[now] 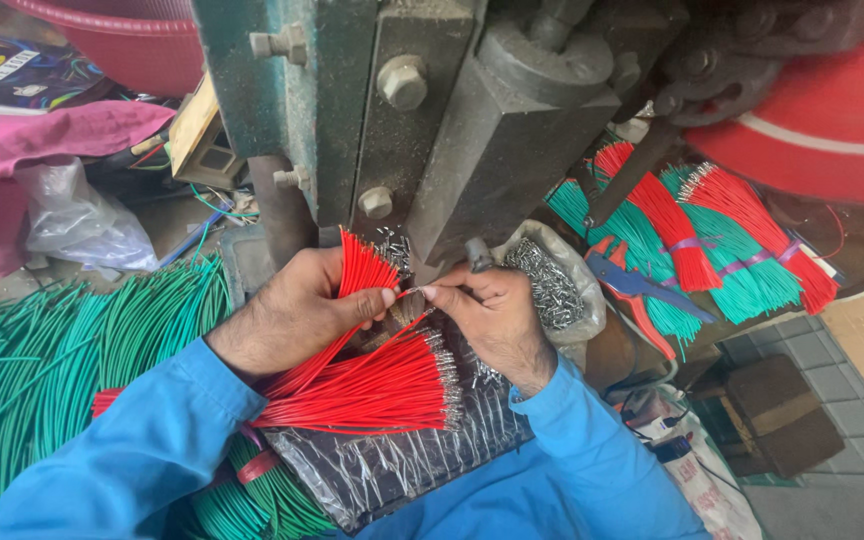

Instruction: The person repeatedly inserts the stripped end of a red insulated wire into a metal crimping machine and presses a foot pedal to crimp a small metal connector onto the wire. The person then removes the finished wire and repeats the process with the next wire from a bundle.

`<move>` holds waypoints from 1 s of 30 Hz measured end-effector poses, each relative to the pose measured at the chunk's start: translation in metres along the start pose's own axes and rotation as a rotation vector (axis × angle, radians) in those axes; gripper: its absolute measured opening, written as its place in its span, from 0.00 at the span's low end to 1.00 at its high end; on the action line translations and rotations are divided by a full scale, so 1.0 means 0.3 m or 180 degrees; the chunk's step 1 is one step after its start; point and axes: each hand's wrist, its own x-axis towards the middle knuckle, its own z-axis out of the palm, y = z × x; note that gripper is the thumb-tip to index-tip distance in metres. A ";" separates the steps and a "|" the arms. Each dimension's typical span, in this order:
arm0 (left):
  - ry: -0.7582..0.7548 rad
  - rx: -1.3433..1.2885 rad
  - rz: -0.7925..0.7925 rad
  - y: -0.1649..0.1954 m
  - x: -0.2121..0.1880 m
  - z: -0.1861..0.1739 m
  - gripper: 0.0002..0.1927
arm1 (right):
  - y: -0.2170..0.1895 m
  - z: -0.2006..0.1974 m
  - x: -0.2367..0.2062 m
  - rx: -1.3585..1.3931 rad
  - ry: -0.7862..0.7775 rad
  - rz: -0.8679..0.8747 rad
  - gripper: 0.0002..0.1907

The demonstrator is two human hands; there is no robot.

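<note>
A heavy green-grey press machine [432, 130] is looming over the work, with a great heap of green wires [62, 350] lying to the left. The left hand [297, 315] is gripping a bundle of red wires [352, 345], fingers clamped round it, its upper ends fanning toward the die. The right hand [492, 315] is pinching a single red wire [410, 293] between thumb and forefinger, just under the press. Doing this well probably means feeding one wire at a time, squarely, with fingertips staying outside the die. A clear bag of metal terminals [552, 285] is sitting just right of the hands. A dark, colourfully printed flat package [12, 70] is lying at far upper left.
</note>
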 end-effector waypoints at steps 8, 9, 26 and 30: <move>-0.0109 -0.0447 -0.0172 -0.015 0.005 -0.003 0.09 | -0.044 -0.017 -0.030 0.0531 -0.0307 -0.0005 0.08; -0.0133 -0.0541 -0.0242 -0.016 0.002 -0.003 0.10 | -0.056 -0.034 -0.042 0.0453 -0.0351 -0.0123 0.08; -0.0333 -0.0440 0.0105 -0.015 0.000 -0.006 0.10 | -0.128 -0.149 -0.142 -0.2008 -0.0429 -0.0404 0.07; -0.0336 -0.0493 0.0194 -0.014 -0.003 -0.005 0.10 | -0.106 -0.157 -0.149 -0.1831 -0.0339 -0.0241 0.06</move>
